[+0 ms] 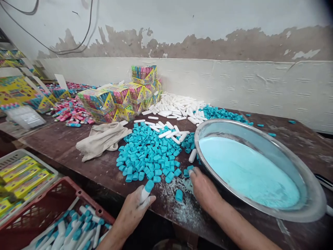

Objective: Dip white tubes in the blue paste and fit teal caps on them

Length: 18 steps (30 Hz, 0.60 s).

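Observation:
My left hand (132, 209) is wrapped round a white tube with a blue cap (149, 186) on its upper end, near the table's front edge. My right hand (204, 190) reaches over the table beside the basin, its fingertips at some blue caps (187, 172); whether it grips one is hard to make out. Between the hands a single blue cap (179, 195) stands in spilled powder. Behind them spreads a pile of blue caps (148, 149), with white tubes (169, 133) on its far side. A metal basin (316, 194) on the right holds light blue powder (249, 170).
A cloth (102, 139) lies left of the caps. Packed display boxes (122, 95) stand behind it, by pink and blue tubes (74, 110). A red crate (33, 205) of capped tubes is at lower left, beside a pale crate (52, 173). More white tubes (182, 104) lie near the wall.

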Each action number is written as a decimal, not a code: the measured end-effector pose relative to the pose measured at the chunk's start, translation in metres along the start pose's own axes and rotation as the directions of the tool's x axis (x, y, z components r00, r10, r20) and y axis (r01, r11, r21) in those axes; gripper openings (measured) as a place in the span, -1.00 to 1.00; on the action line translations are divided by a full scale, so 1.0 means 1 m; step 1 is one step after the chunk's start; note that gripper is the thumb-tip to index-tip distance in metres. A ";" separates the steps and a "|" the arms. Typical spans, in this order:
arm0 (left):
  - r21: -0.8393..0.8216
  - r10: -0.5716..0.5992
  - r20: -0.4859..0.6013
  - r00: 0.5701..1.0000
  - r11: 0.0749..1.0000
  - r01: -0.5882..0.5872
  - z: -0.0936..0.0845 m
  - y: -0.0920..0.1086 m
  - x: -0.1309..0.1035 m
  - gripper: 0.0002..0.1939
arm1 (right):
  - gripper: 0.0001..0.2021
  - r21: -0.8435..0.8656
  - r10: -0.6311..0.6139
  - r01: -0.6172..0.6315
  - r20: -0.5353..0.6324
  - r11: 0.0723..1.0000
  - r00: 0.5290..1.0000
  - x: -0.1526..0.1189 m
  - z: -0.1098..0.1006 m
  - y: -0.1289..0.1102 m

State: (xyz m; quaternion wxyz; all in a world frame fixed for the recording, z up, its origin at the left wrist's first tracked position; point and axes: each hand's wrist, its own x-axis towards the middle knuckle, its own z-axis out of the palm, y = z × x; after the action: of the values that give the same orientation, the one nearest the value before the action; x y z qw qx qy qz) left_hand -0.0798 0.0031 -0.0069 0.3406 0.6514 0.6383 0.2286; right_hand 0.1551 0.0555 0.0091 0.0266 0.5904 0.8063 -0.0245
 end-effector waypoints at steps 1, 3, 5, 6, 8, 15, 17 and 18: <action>-0.008 -0.002 0.005 1.000 1.000 0.002 0.000 0.000 0.000 -0.69 | -0.62 0.011 0.000 0.000 -0.016 1.000 1.000 0.003 -0.001 0.003; -0.012 -0.007 0.001 1.000 1.000 0.007 0.001 0.001 -0.001 -0.69 | -0.62 0.058 -0.036 0.039 -0.049 0.998 0.998 0.010 -0.001 0.006; -0.003 -0.009 -0.016 1.000 1.000 0.009 0.002 0.000 -0.002 -0.68 | -0.65 0.109 -0.068 0.076 -0.073 0.991 0.995 0.019 -0.001 0.005; -0.001 -0.009 -0.026 1.000 1.000 0.009 0.003 0.000 -0.003 -0.67 | -0.66 0.129 -0.074 0.084 -0.085 0.988 0.994 0.024 0.000 0.004; -0.012 -0.008 -0.038 0.999 1.000 0.008 0.004 -0.002 -0.003 -0.66 | -0.68 0.164 -0.058 0.077 -0.114 0.983 0.992 0.036 0.000 0.001; -0.029 -0.016 -0.051 0.999 0.999 0.014 0.001 -0.004 -0.005 -0.66 | -0.76 0.265 -0.082 0.120 -0.148 0.957 0.986 0.080 0.001 -0.006; -0.036 -0.019 -0.058 0.998 0.999 0.017 0.001 -0.006 -0.007 -0.66 | -0.80 0.288 -0.109 0.143 -0.131 0.947 0.985 0.082 0.003 -0.007; -0.041 -0.023 -0.059 0.998 0.999 0.020 0.001 -0.007 -0.009 -0.66 | -0.82 0.295 -0.112 0.144 -0.122 0.944 0.986 0.080 0.005 -0.007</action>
State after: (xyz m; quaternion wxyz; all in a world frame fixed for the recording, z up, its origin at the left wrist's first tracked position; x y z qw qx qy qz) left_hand -0.0850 -0.0057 -0.0114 0.3369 0.6304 0.6503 0.2571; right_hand 0.1242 0.1287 -0.0012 -0.1078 0.5341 0.8301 -0.1189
